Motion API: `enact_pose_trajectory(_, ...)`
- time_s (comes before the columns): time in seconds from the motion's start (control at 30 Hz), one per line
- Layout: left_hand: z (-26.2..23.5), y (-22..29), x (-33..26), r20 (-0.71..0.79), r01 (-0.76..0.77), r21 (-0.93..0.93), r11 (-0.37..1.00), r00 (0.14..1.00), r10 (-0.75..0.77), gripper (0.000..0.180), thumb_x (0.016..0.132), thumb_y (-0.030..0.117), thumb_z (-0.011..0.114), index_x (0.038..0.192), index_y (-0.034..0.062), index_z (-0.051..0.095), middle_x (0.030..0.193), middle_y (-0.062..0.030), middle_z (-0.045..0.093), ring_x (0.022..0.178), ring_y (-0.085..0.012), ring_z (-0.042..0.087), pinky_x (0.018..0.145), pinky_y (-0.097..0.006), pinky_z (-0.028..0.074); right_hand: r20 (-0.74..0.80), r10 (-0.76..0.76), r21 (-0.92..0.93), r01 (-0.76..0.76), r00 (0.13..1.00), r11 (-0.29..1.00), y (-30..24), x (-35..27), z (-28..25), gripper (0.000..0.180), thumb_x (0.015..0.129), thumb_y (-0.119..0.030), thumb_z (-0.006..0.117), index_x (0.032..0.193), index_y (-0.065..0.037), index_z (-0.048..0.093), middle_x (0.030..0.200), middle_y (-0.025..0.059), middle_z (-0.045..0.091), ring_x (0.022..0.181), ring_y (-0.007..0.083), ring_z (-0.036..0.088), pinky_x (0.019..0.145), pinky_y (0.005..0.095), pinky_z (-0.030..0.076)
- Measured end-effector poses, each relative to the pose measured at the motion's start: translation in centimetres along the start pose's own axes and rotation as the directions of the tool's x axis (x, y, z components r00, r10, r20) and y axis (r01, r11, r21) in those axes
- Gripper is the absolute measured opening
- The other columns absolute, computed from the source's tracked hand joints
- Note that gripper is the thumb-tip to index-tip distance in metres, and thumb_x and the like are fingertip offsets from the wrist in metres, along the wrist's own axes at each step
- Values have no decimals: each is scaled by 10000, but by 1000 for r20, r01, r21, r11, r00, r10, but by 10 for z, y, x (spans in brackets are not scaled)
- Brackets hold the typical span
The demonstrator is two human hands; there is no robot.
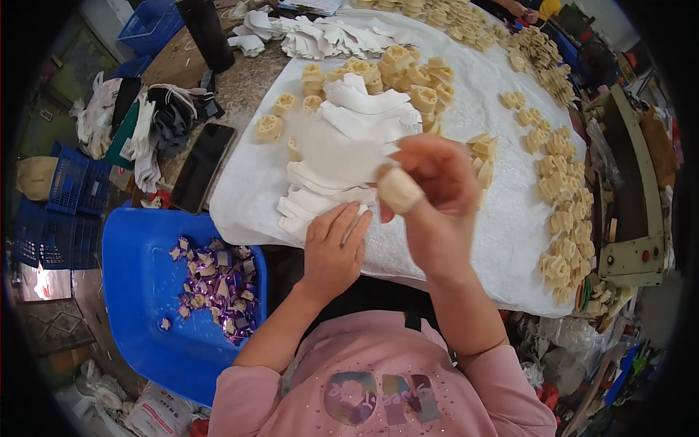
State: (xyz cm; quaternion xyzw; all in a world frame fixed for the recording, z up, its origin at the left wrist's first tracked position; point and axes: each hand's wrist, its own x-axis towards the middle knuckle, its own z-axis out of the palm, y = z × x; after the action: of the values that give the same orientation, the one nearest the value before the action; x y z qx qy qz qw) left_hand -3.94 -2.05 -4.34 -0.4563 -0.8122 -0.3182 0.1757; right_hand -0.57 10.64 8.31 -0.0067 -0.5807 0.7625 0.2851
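Note:
A stack of flat white cut pieces [295, 211] with notched edges lies on the white cloth in front of me. My left hand [335, 244] rests on the near end of these pieces, fingers stretched out flat. Above them my right hand [437, 193] is raised, with a beige wrap [399, 191] around its thumb. Its fingertips pinch the edge of one white piece [342, 153], which is blurred by motion and hangs over the stack. More white pieces [364, 95] lie just beyond. Behind and beside them sit cream-coloured hollow moulded parts [397, 65].
A blue tub [131, 291] at the left holds small purple-and-beige pieces [218, 284]. A black phone [202, 167], gloves [145, 131] and a dark bottle [207, 33] lie or stand left of the cloth [247, 207]. Cream parts [564, 218] line its right side. Another person's hands [515, 9] show far right.

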Motion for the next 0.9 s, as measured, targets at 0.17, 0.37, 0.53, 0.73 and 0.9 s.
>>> enact_pose_trajectory(0.17, -16, 28, 8, 31, 2, 71, 997, 1000, -4, 448, 742, 170, 649, 1148, -6, 580, 1228, -123, 512, 1100, -326, 470, 909, -419, 356, -27, 53, 47, -51, 998, 998, -7, -33, -62, 222, 808, 12, 641, 1011, -2, 552, 880, 53, 601, 810, 115, 584, 713, 258, 473)
enact_pose_trajectory(0.37, -13, 61, 18, 570, 478, -820, -315, 724, -388, 402, 983, 255, 439, 1228, -56, 509, 1005, -95, 573, 852, -152, 561, 704, -265, 462, 144, 421, -17, -423, 896, 906, 15, -80, -116, 136, 846, -22, 627, 971, -9, 576, 884, 48, 618, 840, 118, 583, 741, 264, 461)
enact_pose_trajectory(0.53, -6, 67, 21, 572, 497, -819, -286, 680, -459, 360, 997, 213, 407, 1217, -58, 491, 850, -71, 587, 645, -109, 514, 572, -250, 427, 41, 366, -284, -341, 930, 896, 13, -63, -144, 250, 791, 40, 612, 1032, -23, 596, 926, 47, 616, 886, 160, 576, 785, 300, 457)
enact_pose_trajectory(0.73, 1, 60, 25, 660, 468, -740, -483, 639, -394, 376, 995, 256, 430, 1225, -38, 482, 798, -80, 584, 604, -136, 497, 549, -261, 390, 82, -21, -956, 84, 996, 281, 36, -49, -142, 411, 617, 55, 608, 1020, -26, 604, 1030, 135, 548, 1010, 348, 469, 878, 412, 412)
enact_pose_trajectory(0.9, 0, 61, 24, 655, 415, -720, -556, 670, -348, 351, 979, 192, 453, 1251, -29, 470, 794, -90, 577, 697, -175, 527, 613, -281, 403, 23, -97, -958, 50, 995, 281, 48, -60, -141, 349, 608, 22, 631, 954, -7, 604, 973, 134, 539, 935, 335, 472, 834, 421, 418)
